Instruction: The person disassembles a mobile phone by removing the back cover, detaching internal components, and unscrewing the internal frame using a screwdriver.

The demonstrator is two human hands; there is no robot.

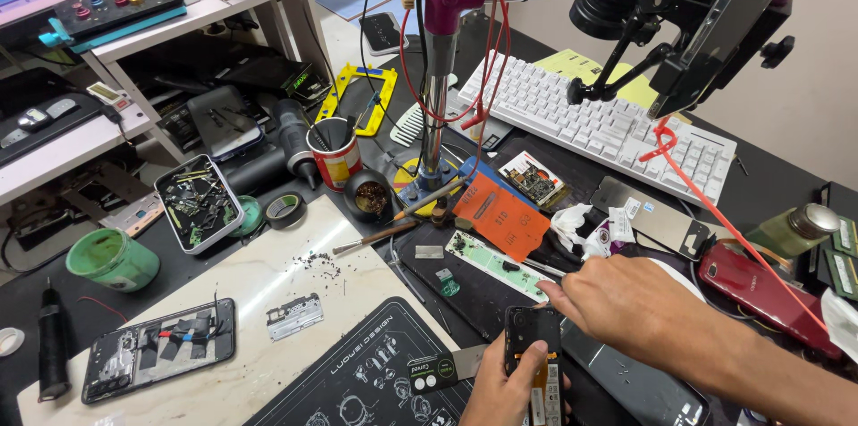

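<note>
- An opened black phone [534, 345] with its back cover off lies at the bottom centre of the bench, at the right edge of a black printed work mat [357, 372].
- The left hand [505, 386] holds the phone from below, thumb pressed against its exposed inner side, the other fingers hidden beneath it.
- The right hand [639, 305] reaches across from the right, fingertips drawn together at the phone's top edge; whether they pinch a small part cannot be told.
- Judged from this, the step in hand is work on the phone's upper interior, and the next move calls for a steady hold and a fine fingertip grip.
- Nearby lie a green circuit strip [496, 263], an orange card [500, 216] and a red phone [760, 287].
- Further off another opened phone [161, 347] rests on the pale slab [259, 278].
</note>
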